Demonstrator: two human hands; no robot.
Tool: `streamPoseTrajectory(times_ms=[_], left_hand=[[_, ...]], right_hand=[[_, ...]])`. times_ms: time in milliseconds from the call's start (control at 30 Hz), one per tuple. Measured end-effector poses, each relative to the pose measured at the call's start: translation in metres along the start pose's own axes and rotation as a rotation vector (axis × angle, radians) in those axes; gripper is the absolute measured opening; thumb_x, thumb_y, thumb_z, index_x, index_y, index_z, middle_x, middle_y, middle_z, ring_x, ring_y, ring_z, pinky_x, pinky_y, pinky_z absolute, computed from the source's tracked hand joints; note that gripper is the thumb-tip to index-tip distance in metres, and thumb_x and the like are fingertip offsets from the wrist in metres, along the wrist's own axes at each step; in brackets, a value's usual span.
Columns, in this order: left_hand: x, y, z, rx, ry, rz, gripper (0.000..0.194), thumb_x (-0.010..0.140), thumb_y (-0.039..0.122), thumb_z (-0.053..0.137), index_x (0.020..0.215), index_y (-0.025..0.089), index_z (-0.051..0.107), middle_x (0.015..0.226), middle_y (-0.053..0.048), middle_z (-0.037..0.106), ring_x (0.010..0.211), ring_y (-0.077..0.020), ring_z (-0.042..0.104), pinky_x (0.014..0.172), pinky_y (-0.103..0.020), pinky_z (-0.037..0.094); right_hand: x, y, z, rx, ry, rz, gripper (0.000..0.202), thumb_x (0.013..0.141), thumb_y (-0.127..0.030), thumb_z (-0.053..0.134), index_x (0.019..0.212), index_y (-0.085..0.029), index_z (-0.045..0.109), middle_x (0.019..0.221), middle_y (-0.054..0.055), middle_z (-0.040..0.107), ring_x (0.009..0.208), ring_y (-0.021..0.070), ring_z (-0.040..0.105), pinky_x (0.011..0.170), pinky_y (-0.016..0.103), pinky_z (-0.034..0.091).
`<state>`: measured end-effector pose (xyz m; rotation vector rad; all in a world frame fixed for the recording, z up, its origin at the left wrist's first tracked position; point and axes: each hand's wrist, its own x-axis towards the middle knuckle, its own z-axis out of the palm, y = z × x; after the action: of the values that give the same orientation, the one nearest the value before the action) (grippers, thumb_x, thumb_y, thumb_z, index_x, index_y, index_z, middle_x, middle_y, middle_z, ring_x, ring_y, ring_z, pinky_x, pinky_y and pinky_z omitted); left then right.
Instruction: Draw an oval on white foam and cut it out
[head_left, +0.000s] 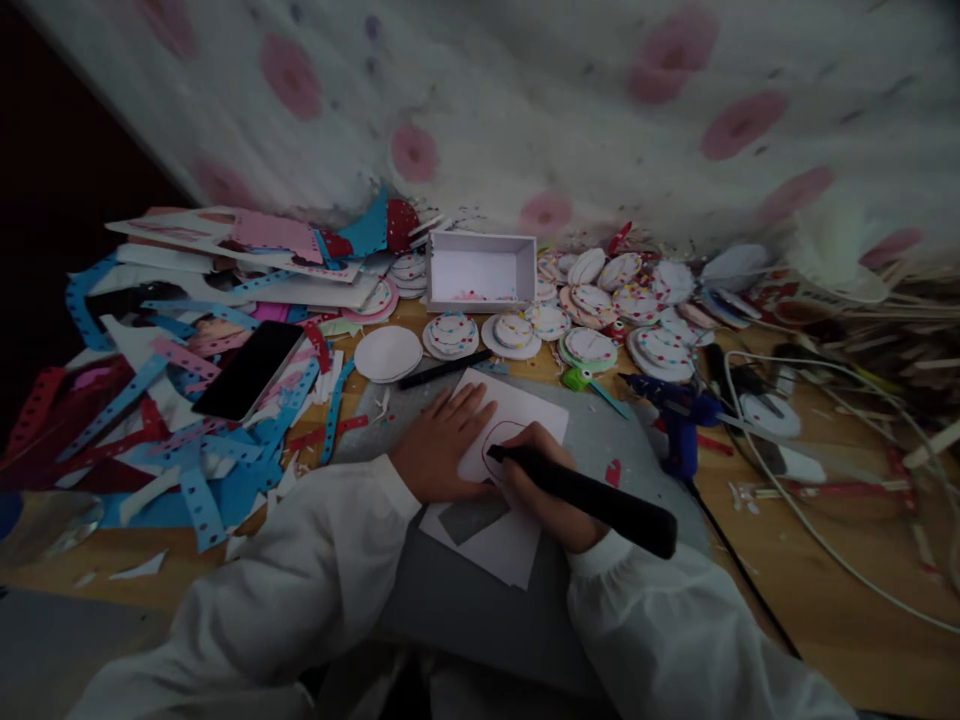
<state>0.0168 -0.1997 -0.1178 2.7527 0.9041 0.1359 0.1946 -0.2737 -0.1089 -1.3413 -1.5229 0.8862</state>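
A white sheet of paper lies on the grey mat in front of me. My left hand rests flat on its left side, fingers spread. In my right hand is a thick black marker, its tip on the paper at a curved red line. Another white sheet with a grey rectangle shows below my hands. The marker's long barrel slants down to the right.
A white box stands at the back, amid several decorated paper discs. Paper strips and a phone cover the left. At right are a blue glue gun, a white cable and wooden sticks.
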Motion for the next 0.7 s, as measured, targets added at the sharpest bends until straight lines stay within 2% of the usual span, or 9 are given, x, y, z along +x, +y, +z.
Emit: streamPoseTrajectory(times_ms=[167,333,500,700], left_hand=[[-0.001,0.0,-0.003,-0.033,-0.008,0.005,0.094,0.074,0.064,0.056,0.147,0.011,0.029,0.157,-0.017,0.018,0.145,-0.0305,0.012,0.116,-0.048,0.011],[-0.001,-0.001,-0.004,-0.053,-0.006,-0.002,0.094,0.074,0.064,0.056,0.147,0.011,0.028,0.157,-0.016,0.018,0.145,-0.0315,0.014,0.116,-0.048,0.012],[-0.002,-0.002,-0.002,-0.053,0.003,0.007,0.093,0.075,0.064,0.055,0.147,0.01,0.028,0.157,-0.017,0.018,0.145,-0.0315,0.014,0.116,-0.048,0.011],[-0.001,-0.001,-0.003,-0.057,0.001,-0.001,0.087,0.078,0.056,0.056,0.147,0.01,0.029,0.157,-0.016,0.018,0.145,-0.0307,0.015,0.116,-0.047,0.012]], right_hand=[[-0.001,0.001,0.006,-0.113,-0.018,-0.008,0.004,0.081,-0.021,0.056,0.082,-0.023,0.052,0.066,-0.004,0.058,0.055,0.012,0.053,0.052,0.023,0.04],[-0.005,0.01,0.01,-0.224,0.01,-0.043,0.007,0.079,-0.02,0.058,0.083,-0.024,0.053,0.065,-0.004,0.06,0.054,0.0122,0.056,0.051,0.023,0.041],[-0.009,0.016,0.012,-0.247,-0.028,-0.064,0.007,0.08,-0.021,0.056,0.085,-0.024,0.052,0.062,-0.004,0.058,0.05,0.0119,0.053,0.047,0.023,0.039],[-0.006,0.01,0.015,-0.301,-0.097,-0.072,0.008,0.077,-0.018,0.051,0.081,-0.024,0.048,0.061,-0.004,0.054,0.049,0.0114,0.05,0.048,0.022,0.036]])
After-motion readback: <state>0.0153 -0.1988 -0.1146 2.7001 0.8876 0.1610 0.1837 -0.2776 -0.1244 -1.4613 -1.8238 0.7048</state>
